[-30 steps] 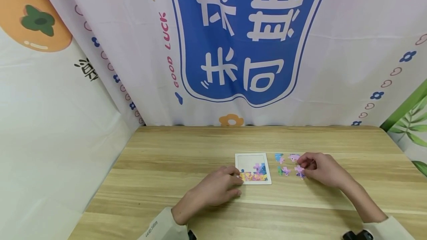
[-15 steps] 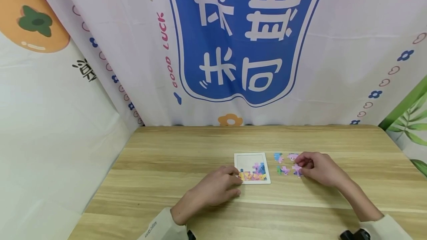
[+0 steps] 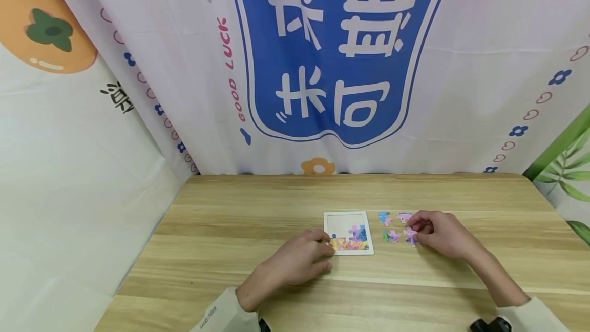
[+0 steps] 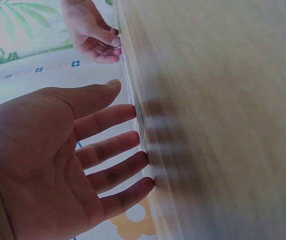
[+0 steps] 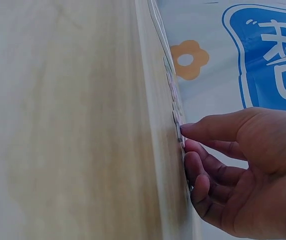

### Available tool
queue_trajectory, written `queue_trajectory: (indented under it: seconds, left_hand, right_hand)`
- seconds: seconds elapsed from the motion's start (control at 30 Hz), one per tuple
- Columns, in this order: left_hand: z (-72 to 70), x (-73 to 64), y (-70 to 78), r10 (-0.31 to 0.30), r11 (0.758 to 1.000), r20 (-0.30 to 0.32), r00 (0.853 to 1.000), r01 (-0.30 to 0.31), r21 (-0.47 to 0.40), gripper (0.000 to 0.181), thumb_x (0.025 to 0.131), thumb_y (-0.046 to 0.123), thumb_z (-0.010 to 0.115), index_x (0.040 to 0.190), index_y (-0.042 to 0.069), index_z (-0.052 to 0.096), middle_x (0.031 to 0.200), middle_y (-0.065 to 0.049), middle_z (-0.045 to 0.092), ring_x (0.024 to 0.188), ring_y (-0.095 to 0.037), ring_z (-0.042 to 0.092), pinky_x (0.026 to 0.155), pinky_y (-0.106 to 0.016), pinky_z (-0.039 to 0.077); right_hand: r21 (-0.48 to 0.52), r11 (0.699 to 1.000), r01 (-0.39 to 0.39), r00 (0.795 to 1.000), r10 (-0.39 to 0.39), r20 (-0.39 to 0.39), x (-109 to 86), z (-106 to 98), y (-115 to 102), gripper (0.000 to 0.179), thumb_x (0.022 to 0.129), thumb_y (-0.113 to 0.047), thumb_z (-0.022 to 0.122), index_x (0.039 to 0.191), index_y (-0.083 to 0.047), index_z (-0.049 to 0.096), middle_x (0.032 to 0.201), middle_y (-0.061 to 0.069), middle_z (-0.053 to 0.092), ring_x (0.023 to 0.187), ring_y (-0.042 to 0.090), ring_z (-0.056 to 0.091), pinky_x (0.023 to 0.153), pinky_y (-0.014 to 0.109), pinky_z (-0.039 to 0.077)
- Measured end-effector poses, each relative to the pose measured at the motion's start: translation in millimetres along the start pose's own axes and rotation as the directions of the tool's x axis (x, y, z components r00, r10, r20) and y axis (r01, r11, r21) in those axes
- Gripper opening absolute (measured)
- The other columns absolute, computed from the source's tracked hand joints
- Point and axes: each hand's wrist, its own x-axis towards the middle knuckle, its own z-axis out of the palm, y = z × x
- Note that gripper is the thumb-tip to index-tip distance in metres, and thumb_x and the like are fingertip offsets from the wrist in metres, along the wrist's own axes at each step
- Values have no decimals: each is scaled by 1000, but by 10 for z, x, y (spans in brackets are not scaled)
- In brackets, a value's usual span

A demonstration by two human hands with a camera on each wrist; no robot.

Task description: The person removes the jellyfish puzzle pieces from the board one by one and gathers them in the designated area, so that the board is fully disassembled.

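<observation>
A white-framed jigsaw puzzle tray point(image 3: 348, 214) lies on the table, its bottom and right parts filled with yellow, pink and blue pieces. My left hand point(image 3: 301, 257) rests at the tray's lower left edge, fingers extended and relaxed; the left wrist view shows the open palm point(image 4: 48, 155). To the right of the tray, my right hand point(image 3: 444, 234) pinches a pink-purple puzzle piece point(image 3: 409, 235) at the table surface with thumb and index finger. In the right wrist view, the thumb of the right hand point(image 5: 252, 165) meets the piece's edge, other fingers curled.
Three more loose pieces lie between tray and right hand: a blue-pink piece point(image 3: 384, 218), a green-pink piece point(image 3: 391, 236) and a pink piece with an eye point(image 3: 404, 216). The wooden table point(image 3: 230, 204) ends at a printed curtain point(image 3: 207, 91) behind.
The right hand and the pink-purple piece at its fingertips have moved very slightly left, with a small shift of the whole view. The left hand keeps its place at the tray.
</observation>
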Motion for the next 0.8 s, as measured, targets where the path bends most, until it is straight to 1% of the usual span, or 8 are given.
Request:
queue_trajectory:
  seconds: [0.23,0.4,0.53,0.8]
  left_hand:
    - [-4,-4,2,0,1000,-1,1000,0,1,31,104,31,73,132,20,78,143,-3,66,131,-20,63,111,-38,55]
    - [-11,-10,-5,-4,1000,0,1000,4,-3,32,104,31,73,133,19,78,143,-4,66,131,-20,64,111,-38,55]
    - [-6,-6,-14,-9,1000,2,1000,9,-5,32,104,32,73,133,19,78,144,-3,66,132,-19,63,113,-38,54]
    - [9,4,-20,-2,1000,2,1000,2,5,32,104,33,73,133,19,78,145,-3,66,133,-20,63,113,-38,54]
  right_hand:
    - [8,1000,-3,1000,3,-22,5,10,-30,16,94,-8,78,110,-7,76,96,0,73,82,11,60,69,21,52]
    - [15,1000,6,1000,-6,-22,43,40,-88,18,94,-9,79,112,-6,76,97,0,74,82,12,61,68,22,52]
    - [36,999,13,1000,-13,-6,101,55,-175,19,95,-9,78,113,-5,75,100,2,75,85,14,64,70,22,54]
    - [95,994,52,998,-54,21,214,121,-399,18,97,-10,75,114,-4,74,98,3,76,86,13,66,66,23,55]
